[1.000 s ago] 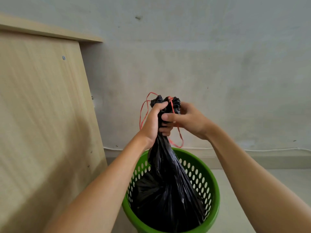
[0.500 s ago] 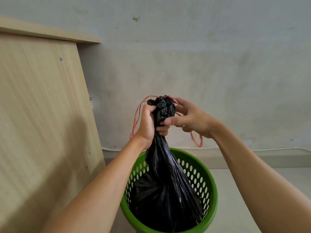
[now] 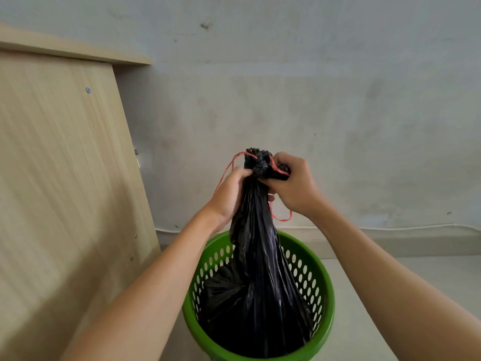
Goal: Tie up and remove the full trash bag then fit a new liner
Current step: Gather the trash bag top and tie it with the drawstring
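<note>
A full black trash bag [image 3: 260, 290] stands in a green perforated bin [image 3: 318, 280], its neck gathered and pulled up above the rim. A red drawstring [image 3: 276, 169] loops around the bunched top. My left hand [image 3: 230, 194] grips the neck from the left, just under the bunch. My right hand [image 3: 292, 185] pinches the bunched top and the drawstring from the right. One loop of string hangs below my right hand, another arcs over my left hand.
A tall wooden cabinet side [image 3: 62, 178] stands close on the left of the bin. A grey wall [image 3: 338, 113] is right behind, with a white cable [image 3: 416, 227] along the skirting. Pale floor [image 3: 377, 277] lies to the right.
My right hand has come over the top of the bunch and closed on it with the drawstring. The string loop on the right has pulled in shorter. My left hand keeps its grip.
</note>
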